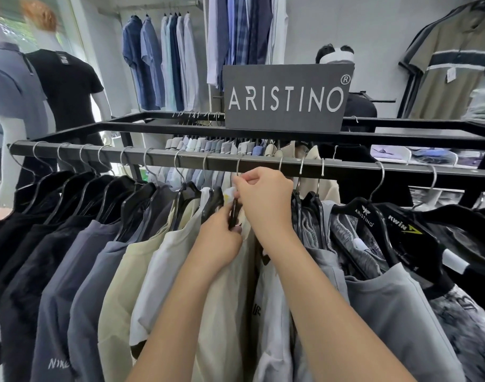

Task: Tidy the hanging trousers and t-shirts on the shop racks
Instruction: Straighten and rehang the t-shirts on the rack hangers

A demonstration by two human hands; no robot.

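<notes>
Mid-frame, the person's hands work close together on one black hanger (232,213) carrying a cream t-shirt (225,299) on the front rail (158,159). The left hand (222,238) grips the hanger's shoulder and the right hand (266,199) pinches at its top, by the hook. The dark t-shirts (57,244) at left hang evenly spaced and look finished. The grey garments (313,224) right of centre are bunched and likely remain to be done. The right hand's fingers hide whether they hold the hook or a pale label, and it is unclear which pieces are trousers
</notes>
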